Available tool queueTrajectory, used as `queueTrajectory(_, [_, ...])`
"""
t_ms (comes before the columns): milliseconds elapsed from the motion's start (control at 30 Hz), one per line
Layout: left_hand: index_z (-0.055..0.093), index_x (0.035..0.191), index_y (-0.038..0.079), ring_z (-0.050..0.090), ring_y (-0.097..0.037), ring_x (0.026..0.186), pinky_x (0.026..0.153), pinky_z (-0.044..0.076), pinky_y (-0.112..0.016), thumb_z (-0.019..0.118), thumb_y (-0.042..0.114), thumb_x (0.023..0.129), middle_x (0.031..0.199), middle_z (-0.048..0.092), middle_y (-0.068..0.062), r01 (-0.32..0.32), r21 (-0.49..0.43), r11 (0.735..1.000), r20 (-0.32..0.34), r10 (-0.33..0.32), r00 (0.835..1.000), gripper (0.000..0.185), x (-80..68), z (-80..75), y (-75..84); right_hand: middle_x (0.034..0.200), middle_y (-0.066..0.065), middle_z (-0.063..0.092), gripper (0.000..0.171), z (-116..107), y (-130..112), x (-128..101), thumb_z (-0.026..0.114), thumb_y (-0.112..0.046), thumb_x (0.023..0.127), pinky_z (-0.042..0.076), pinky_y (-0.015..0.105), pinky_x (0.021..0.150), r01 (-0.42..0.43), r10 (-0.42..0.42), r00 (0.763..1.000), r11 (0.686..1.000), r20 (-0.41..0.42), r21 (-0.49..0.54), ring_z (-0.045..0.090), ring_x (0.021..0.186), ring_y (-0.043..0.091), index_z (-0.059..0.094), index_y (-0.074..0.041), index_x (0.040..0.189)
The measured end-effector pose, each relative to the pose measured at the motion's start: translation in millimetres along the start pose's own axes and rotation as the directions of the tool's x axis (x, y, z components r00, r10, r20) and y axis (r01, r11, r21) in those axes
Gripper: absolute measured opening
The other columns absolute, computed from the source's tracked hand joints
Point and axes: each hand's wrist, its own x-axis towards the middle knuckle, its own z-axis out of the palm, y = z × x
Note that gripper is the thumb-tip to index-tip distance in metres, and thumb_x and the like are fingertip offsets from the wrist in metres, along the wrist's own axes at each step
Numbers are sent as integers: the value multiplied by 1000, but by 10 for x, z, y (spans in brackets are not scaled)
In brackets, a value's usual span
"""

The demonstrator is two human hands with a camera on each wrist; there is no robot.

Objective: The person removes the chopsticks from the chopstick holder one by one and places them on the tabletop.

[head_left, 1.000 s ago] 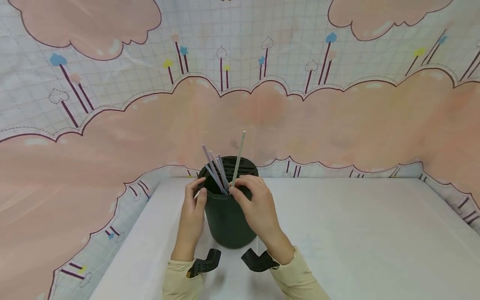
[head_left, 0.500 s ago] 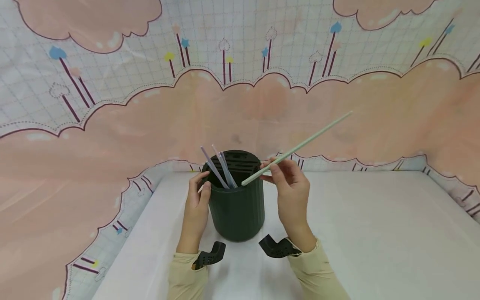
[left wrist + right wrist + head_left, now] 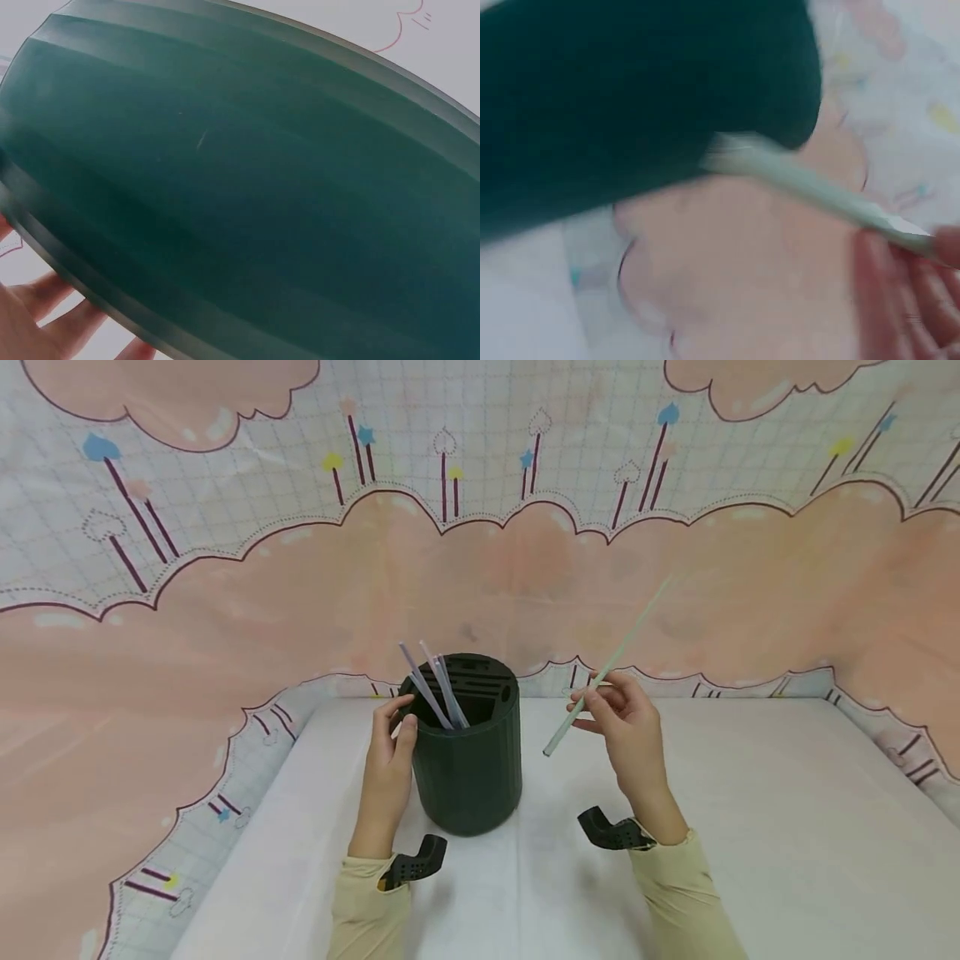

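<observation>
A dark green utensil holder (image 3: 468,777) with a slotted top stands upright. Several pale purple and pinkish straws (image 3: 438,689) lean out of its open compartment. My left hand (image 3: 388,768) grips the holder's left side, thumb on the near wall and fingers round by the rim. In the left wrist view the holder's wall (image 3: 240,172) fills most of the picture. To the right of the holder, my right hand (image 3: 630,735) pinches a pale green straw (image 3: 611,660), which slants up to the right. The straw's hollow lower end (image 3: 735,154) shows in the right wrist view.
The holder rests on a table with a white top (image 3: 750,827). Behind it hangs a backdrop (image 3: 675,585) printed with peach clouds. Each wrist carries a black camera mount (image 3: 416,860).
My right hand has drawn the green straw out of the holder and moved it right, clear of the rim. The left hand keeps its hold on the holder.
</observation>
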Motion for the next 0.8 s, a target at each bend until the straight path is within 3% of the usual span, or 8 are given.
queueTrajectory(100, [36, 129, 25, 28, -19, 127, 100, 27, -46, 37, 40, 94, 139, 30, 5, 11, 5, 1000, -2, -11, 1000, 38, 5, -25, -2, 95, 20, 58, 33, -92, 117, 45, 57, -15, 88, 52, 33, 66, -118, 129, 989, 982, 68, -147, 63, 81, 23, 45, -3, 116])
queueTrajectory(300, [36, 129, 25, 28, -18, 127, 100, 26, -46, 38, 41, 94, 139, 30, 6, 22, -12, 1000, 2, -22, 1000, 38, -6, -42, -7, 92, 20, 59, 30, -253, 321, 76, 51, -26, 91, 52, 32, 63, -281, 346, 928, 893, 138, -353, 61, 79, 24, 50, -2, 108])
queueTrajectory(533, [36, 128, 27, 27, -16, 128, 100, 26, -47, 38, 43, 93, 139, 29, 6, 19, -19, 1000, 7, -18, 1000, 39, 15, -40, -8, 92, 17, 58, 28, -337, 561, 66, 53, -16, 89, 52, 31, 58, -327, 487, 856, 770, 173, -547, 62, 75, 24, 50, 3, 110])
queueTrajectory(800, [36, 129, 29, 26, -17, 128, 101, 25, -47, 38, 44, 93, 140, 28, 7, 31, -28, 999, 13, -31, 999, 39, 9, -16, -22, 79, 12, 61, 47, -440, 914, -21, 59, -7, 83, 51, 31, 56, -420, 633, 758, 657, 156, -626, 61, 58, 19, 41, 5, 125])
